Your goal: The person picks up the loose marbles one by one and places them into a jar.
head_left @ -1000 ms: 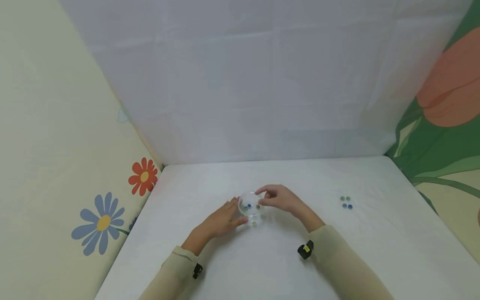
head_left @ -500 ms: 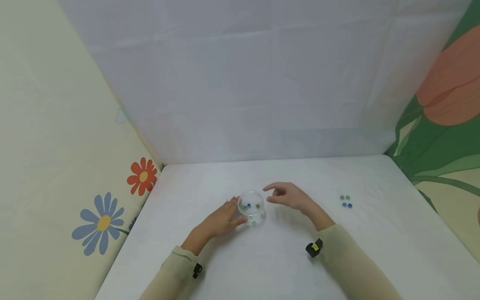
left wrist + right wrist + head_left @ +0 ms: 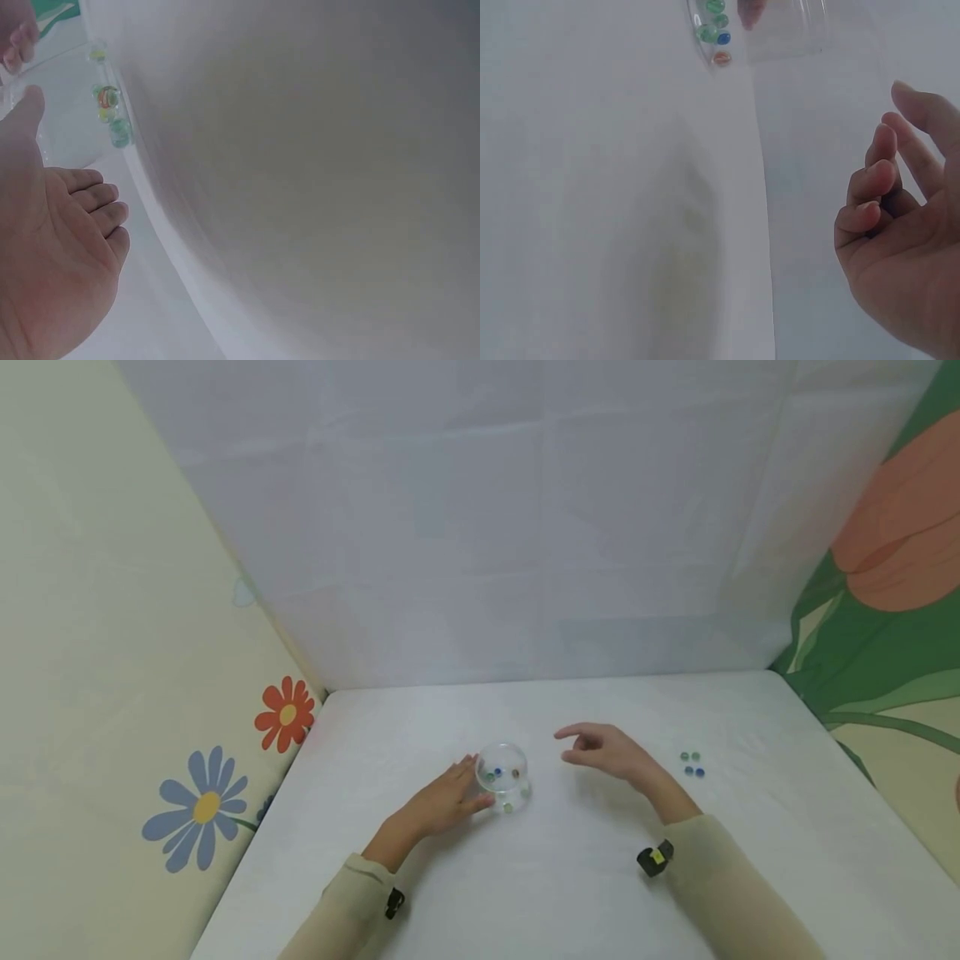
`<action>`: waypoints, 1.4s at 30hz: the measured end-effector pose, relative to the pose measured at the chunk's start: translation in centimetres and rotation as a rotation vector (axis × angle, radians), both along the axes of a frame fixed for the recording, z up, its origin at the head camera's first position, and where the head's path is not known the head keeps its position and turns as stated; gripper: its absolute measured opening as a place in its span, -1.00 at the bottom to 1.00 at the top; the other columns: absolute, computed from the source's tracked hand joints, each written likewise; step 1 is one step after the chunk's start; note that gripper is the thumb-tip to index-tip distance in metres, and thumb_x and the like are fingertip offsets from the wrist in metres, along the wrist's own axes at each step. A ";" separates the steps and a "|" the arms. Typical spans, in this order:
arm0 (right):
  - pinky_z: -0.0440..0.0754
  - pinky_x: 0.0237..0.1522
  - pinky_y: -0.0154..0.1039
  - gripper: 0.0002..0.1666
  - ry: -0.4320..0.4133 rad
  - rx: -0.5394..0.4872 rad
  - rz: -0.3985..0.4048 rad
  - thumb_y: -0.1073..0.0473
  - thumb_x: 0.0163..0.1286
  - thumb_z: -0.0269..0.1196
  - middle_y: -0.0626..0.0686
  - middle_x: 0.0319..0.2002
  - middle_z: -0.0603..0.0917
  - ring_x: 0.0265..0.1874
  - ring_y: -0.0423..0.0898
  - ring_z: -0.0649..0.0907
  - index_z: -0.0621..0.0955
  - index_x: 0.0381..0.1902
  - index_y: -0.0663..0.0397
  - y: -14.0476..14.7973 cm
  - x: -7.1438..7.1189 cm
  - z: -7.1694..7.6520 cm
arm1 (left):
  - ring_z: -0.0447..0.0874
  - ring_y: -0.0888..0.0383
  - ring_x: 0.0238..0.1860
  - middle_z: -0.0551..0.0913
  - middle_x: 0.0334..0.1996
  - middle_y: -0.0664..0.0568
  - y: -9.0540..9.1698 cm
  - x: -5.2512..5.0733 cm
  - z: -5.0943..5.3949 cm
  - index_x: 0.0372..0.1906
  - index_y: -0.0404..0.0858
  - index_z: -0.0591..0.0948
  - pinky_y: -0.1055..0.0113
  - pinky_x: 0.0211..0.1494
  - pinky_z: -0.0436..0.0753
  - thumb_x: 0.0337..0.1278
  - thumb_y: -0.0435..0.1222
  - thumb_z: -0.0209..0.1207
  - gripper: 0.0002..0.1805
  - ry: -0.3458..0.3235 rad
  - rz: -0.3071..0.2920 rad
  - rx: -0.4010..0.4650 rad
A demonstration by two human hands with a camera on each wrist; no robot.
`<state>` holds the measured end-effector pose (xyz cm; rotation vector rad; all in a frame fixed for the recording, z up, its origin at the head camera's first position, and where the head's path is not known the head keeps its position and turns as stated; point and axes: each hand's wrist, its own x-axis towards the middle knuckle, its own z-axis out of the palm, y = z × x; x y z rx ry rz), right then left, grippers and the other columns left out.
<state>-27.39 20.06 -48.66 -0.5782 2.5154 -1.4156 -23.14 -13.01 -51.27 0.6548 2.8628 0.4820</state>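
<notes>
A clear round container (image 3: pixel 501 757) stands on the white table with several glass marbles inside. Among them are an orange-brown marble (image 3: pixel 515 773), a blue marble (image 3: pixel 498 771) and a green marble (image 3: pixel 507 808). My left hand (image 3: pixel 441 799) lies along the container's left side, fingers fairly straight and thumb near its front; whether it touches the wall is hard to tell. To the right of the container, my right hand (image 3: pixel 611 752) hovers with index finger and thumb apart and the other fingers loosely bent. Nothing shows between its fingers in the right wrist view.
Farther right on the table (image 3: pixel 555 877) lie two green marbles (image 3: pixel 696 757) and two blue marbles (image 3: pixel 700 772), grouped closely. A white cloth backdrop (image 3: pixel 525 527) rises behind the table. Flower-patterned cloth (image 3: pixel 206 806) flanks it on both sides.
My right hand has moved off the container's rim and away to the right, its index finger and thumb parting. The left hand and the container have stayed put.
</notes>
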 end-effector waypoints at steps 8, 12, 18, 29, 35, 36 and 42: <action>0.56 -0.21 -0.18 -0.48 -0.015 0.012 -0.053 -0.03 0.42 0.35 0.05 -0.24 0.64 -0.25 -0.02 0.55 0.61 0.28 -0.06 2.6 0.1 -0.1 | -0.04 -0.09 0.62 0.05 0.60 -0.21 -0.1 -0.1 -0.3 0.58 -0.41 0.06 0.04 0.64 0.06 0.42 0.30 -0.07 0.02 0.003 -0.006 -0.018; 0.58 -0.20 -0.17 -0.45 -0.002 0.027 -0.071 -0.05 0.42 0.34 0.05 -0.21 0.64 -0.22 -0.02 0.56 0.59 0.30 -0.04 3.8 0.2 -0.1 | -0.05 -0.09 0.62 0.05 0.60 -0.21 -0.1 0.0 -0.1 0.58 -0.42 0.06 0.04 0.65 0.05 0.43 0.28 -0.06 0.01 0.001 -0.007 -0.019; 0.57 -0.16 -0.17 -0.40 -0.009 0.038 -0.108 -0.11 0.39 0.36 0.05 -0.19 0.63 -0.19 -0.01 0.56 0.59 0.31 -0.04 5.3 0.4 0.0 | -0.06 -0.08 0.62 0.04 0.60 -0.19 -0.1 0.0 -0.2 0.59 -0.39 0.04 0.04 0.65 0.03 0.41 0.32 -0.10 0.02 0.006 -0.005 -0.020; 0.54 -0.16 -0.22 -0.36 -0.030 0.104 -0.189 -0.13 0.40 0.34 0.07 -0.15 0.60 -0.15 -0.01 0.53 0.56 0.35 -0.04 8.1 1.0 0.0 | -0.04 -0.07 0.62 0.06 0.60 -0.21 0.0 -0.1 -0.3 0.59 -0.39 0.06 0.05 0.65 0.04 0.41 0.33 -0.11 0.02 0.018 -0.015 -0.031; 0.55 -0.16 -0.19 -0.35 -0.016 0.133 -0.212 -0.11 0.43 0.32 0.09 -0.11 0.60 -0.13 0.01 0.52 0.53 0.37 0.01 10.0 1.4 0.1 | -0.03 -0.09 0.62 0.06 0.59 -0.22 0.1 0.0 -0.2 0.59 -0.40 0.07 0.03 0.65 0.05 0.41 0.32 -0.10 0.02 0.016 -0.009 -0.021; 0.56 -0.18 -0.19 -0.35 -0.013 0.134 -0.214 -0.11 0.43 0.32 0.10 -0.11 0.60 -0.14 0.01 0.52 0.53 0.38 0.02 10.4 1.5 0.1 | -0.03 -0.09 0.62 0.06 0.59 -0.22 0.1 0.0 -0.2 0.59 -0.40 0.07 0.04 0.65 0.05 0.41 0.32 -0.10 0.02 0.015 -0.008 -0.020; 0.60 -0.20 -0.12 -0.35 0.004 0.139 -0.217 -0.07 0.45 0.31 0.11 -0.12 0.59 -0.18 0.01 0.52 0.50 0.39 0.07 12.3 1.8 0.0 | -0.04 -0.08 0.62 0.06 0.60 -0.22 0.0 -0.1 -0.2 0.59 -0.40 0.07 0.05 0.65 0.04 0.42 0.32 -0.10 0.01 0.013 -0.009 -0.024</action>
